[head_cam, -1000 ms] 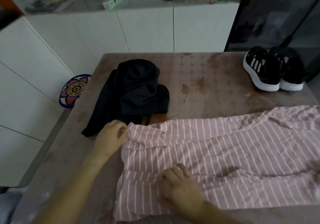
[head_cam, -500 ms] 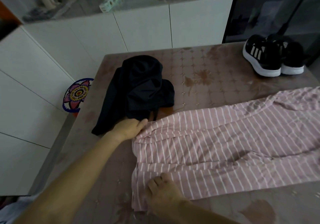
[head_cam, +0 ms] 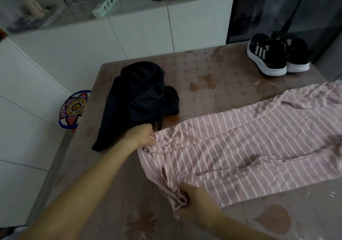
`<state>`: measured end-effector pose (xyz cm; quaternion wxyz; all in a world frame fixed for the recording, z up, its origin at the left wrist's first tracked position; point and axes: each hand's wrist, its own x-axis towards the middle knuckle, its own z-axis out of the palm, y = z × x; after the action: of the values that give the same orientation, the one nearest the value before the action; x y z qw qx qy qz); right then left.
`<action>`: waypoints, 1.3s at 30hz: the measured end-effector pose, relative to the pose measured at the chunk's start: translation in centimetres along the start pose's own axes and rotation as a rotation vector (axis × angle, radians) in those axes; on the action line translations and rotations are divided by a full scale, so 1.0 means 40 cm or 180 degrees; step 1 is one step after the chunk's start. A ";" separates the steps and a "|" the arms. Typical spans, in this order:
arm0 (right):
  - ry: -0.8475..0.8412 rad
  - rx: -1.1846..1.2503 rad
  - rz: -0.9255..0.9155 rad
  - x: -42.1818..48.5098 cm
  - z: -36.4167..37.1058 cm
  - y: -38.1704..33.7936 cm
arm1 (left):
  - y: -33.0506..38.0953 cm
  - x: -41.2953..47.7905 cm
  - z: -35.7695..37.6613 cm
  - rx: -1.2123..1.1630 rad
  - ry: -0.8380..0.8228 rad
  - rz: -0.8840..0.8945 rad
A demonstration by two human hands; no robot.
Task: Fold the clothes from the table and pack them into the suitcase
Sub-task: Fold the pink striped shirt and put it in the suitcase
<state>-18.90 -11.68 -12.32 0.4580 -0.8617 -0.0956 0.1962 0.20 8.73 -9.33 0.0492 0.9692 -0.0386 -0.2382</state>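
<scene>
pink striped garment (head_cam: pixel 240 147), just one, lay spread across the near half of the brown worktop (head_cam: pixel 212 80), held at its left end by two hands: the left hand (head_cam: pixel 141 136) pinched the far corner in curled fingers, and the right hand (head_cam: pixel 194 199) gripped the bunched near corner. one crumpled black garment (head_cam: pixel 140 99) sat just beyond the left hand, and two black sneakers (head_cam: pixel 266 54) stood side by side at the far right corner. the pink striped garment's right end ran off the frame, and the small items on the white cabinets (head_cam: pixel 140 30) behind were too blurred to name.
</scene>
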 end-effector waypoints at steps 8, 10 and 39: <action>0.1116 0.1228 0.1174 -0.096 -0.201 0.129 | 0.227 0.066 -0.109 -0.1686 -0.0603 0.0281; 0.1362 0.1258 0.1445 -0.117 -0.219 0.173 | 0.298 0.081 -0.102 -0.2089 -0.0829 0.0260; 0.1719 -0.1921 0.0665 -0.093 -0.244 0.245 | 0.425 0.238 0.040 -0.0553 -0.0158 0.2077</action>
<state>-18.26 -25.80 -14.58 0.1712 -0.9828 0.0627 -0.0282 7.01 -9.19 -13.17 0.2043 0.8918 -0.3275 -0.2358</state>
